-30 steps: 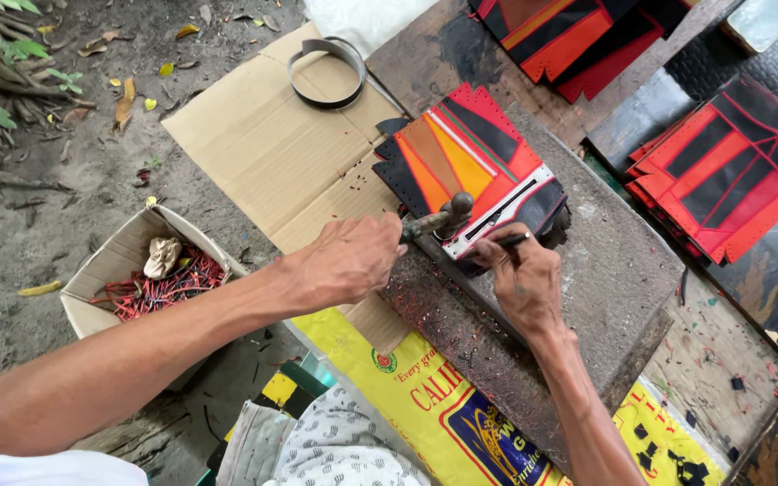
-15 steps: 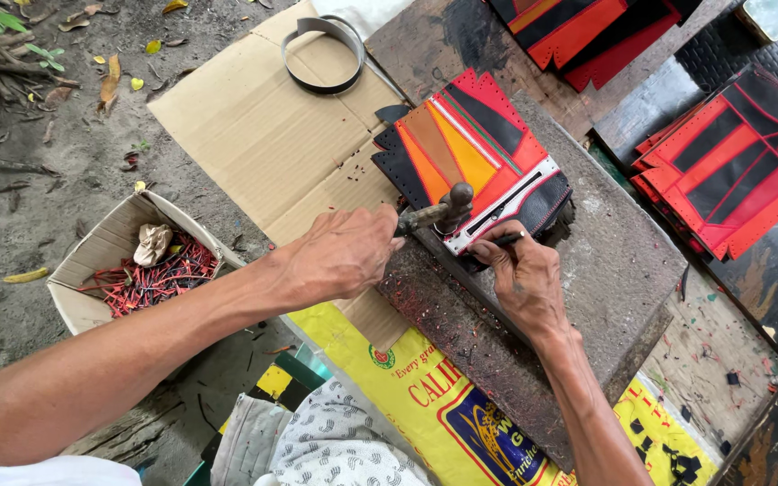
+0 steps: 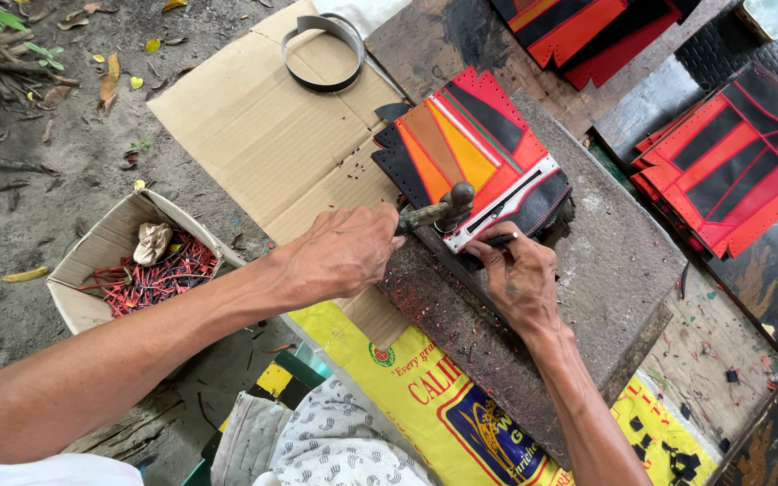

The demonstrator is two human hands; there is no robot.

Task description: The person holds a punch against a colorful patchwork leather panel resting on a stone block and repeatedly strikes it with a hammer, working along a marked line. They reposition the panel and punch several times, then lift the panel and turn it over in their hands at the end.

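My left hand (image 3: 346,252) grips the handle of a small metal hammer (image 3: 443,210), whose head hangs just above the work. My right hand (image 3: 517,279) pinches a thin black punch tool (image 3: 495,240) and holds its tip on the white edge of a stitched leather panel (image 3: 474,153) in red, orange, yellow and black. The panel lies on a worn dark slab (image 3: 596,270) that serves as a work block. Its edges show rows of small punched holes.
Stacks of red and black leather panels (image 3: 731,162) lie to the right and at the top (image 3: 578,31). Flat cardboard (image 3: 263,135) with a metal ring (image 3: 321,49) lies left. A cardboard box (image 3: 92,256) holds red scraps. A yellow printed sack (image 3: 443,405) lies below.
The hammer has swung up and down over the punch between frames. My right hand keeps the punch on the panel's white edge. The camera has shifted slightly.
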